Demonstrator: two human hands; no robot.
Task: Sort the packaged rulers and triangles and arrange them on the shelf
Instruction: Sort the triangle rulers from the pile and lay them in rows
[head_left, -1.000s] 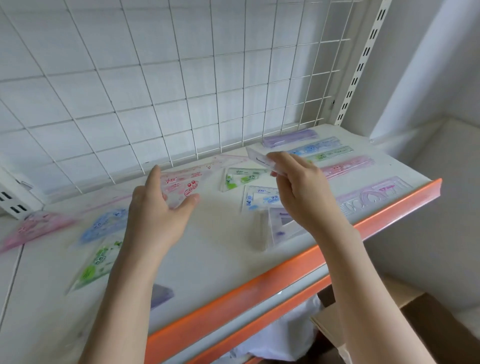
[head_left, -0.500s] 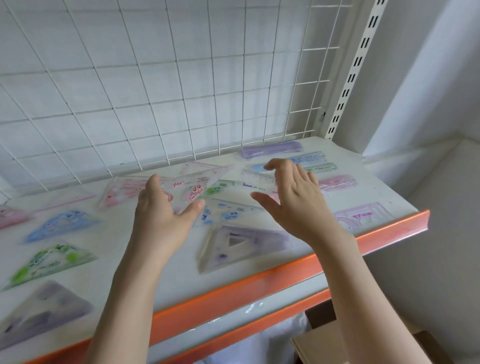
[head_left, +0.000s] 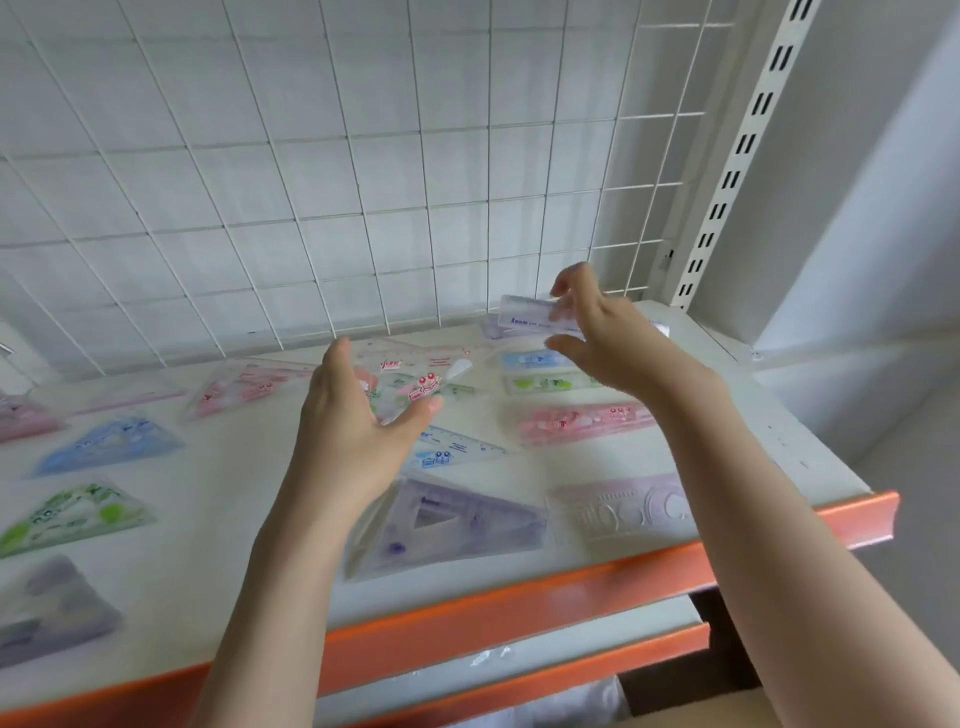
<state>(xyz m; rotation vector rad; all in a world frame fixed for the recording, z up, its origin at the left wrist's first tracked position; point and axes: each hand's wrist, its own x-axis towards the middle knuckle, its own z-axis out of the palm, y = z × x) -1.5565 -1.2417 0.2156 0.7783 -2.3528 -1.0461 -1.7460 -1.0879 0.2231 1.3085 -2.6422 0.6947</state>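
Note:
Packaged rulers and triangles lie spread over a white shelf (head_left: 223, 525) with an orange front lip. My left hand (head_left: 353, 431) is raised over the middle and grips a clear triangle pack with red print (head_left: 415, 382) between thumb and fingers. My right hand (head_left: 608, 338) holds a pale purple ruler pack (head_left: 524, 314) above the back right corner. Below it lie a blue ruler (head_left: 532, 359), a green ruler (head_left: 545, 384), a pink ruler (head_left: 582, 422) and a purple stencil ruler (head_left: 618, 506). A purple triangle (head_left: 457, 525) and a blue triangle (head_left: 457, 451) lie near the centre.
More triangles lie at the left: pink (head_left: 244, 387), blue (head_left: 104, 444), green (head_left: 67, 512) and purple (head_left: 47, 608). A white wire grid (head_left: 311, 182) closes the back. A slotted upright (head_left: 737, 156) stands at the right. A lower shelf (head_left: 519, 654) sits beneath.
My right hand has lifted the purple ruler pack and carried it back and right towards the grid. My left hand keeps the red-printed triangle pack raised. The view has shifted right.

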